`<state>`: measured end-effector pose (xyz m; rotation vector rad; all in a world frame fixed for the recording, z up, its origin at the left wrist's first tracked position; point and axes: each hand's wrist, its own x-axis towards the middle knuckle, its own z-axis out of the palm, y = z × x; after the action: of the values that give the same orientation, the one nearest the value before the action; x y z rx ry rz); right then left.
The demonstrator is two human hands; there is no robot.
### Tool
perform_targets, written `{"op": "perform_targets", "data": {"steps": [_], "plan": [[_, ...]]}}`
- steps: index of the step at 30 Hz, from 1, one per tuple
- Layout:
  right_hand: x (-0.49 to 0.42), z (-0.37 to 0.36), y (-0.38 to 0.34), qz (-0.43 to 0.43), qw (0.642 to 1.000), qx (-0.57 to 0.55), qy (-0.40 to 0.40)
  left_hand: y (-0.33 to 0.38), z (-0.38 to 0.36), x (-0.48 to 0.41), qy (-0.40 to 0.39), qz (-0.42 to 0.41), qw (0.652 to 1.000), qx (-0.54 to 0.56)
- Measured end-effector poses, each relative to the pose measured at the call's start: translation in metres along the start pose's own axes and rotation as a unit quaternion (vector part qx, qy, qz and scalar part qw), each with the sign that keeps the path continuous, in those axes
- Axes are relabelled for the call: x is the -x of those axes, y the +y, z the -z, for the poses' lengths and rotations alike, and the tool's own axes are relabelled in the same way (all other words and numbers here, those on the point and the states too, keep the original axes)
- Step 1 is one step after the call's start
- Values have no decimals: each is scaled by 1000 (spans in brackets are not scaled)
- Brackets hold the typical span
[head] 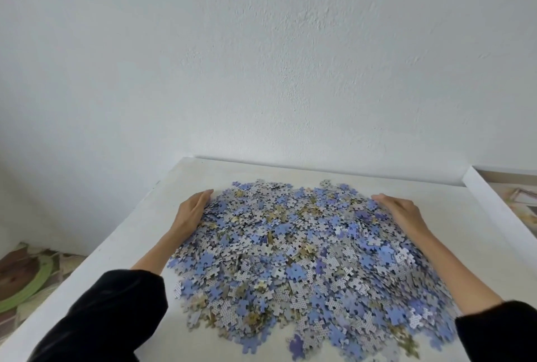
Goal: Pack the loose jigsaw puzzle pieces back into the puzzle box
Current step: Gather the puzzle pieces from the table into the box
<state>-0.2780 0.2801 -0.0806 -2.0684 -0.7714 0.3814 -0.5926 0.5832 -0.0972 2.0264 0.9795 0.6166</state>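
A: Okay, head view, the only one. What's the step?

B: Looks like corralling. Wide heap of loose cardboard jigsaw pieces (pixel 308 248), blue faces and grey patterned backs mixed with a few tan ones, spread over the flat white tabletop (pixel 116 251), from mid-table to the near edge.

A: Hands?

B: Left hand (pixel 192 212) on edge at the far-left rim of the heap, fingers straight and together, palm facing in, touching pieces. Right hand (pixel 399 210) mirrors it at the far-right rim. Neither pinches anything; both are flat walls against the pile. Black sleeves (pixel 104 315) pushed up the forearms.

A: How to do it well?

B: My read: keep the little-finger edges down on the table so thin pieces don't slide under, sweep inward slowly, let the forearms fence the sides. Strays at the near edge could drop off, so gather those next.

A: Box?

B: No puzzle box visible. Raised white ledge (pixel 494 204) at far right, something blurred beyond it, can't tell what. Packing hasn't started, I'd judge.

A: Pieces themselves?

B: Thin, small, interlocking tabs, lying loose and overlapping, thicker at the heap's centre, sparser at the near-left fringe.
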Motion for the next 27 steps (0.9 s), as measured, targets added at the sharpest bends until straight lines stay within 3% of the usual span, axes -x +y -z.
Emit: {"op": "perform_targets", "data": {"steps": [3,6,8,16,21,27], "plan": [[-1,-2,-2,26,999,20,8,-2,-3,-3,3,-49,998,-36],[-11,-1,-15,50,998,-16,45,-4,5,-17,36,-50,998,3],[-24,-4,-23,58,998,-21,27,-1,9,-30,38,-46,998,17],[-87,-55,-36,110,971,161,-138,39,-34,-74,-134,-104,982,-79],[-85,-71,-24,125,958,222,-136,57,-63,-69,-197,-122,967,-108],[-59,-64,-24,149,954,219,-140,58,-57,-61,-215,-178,953,-113]]}}
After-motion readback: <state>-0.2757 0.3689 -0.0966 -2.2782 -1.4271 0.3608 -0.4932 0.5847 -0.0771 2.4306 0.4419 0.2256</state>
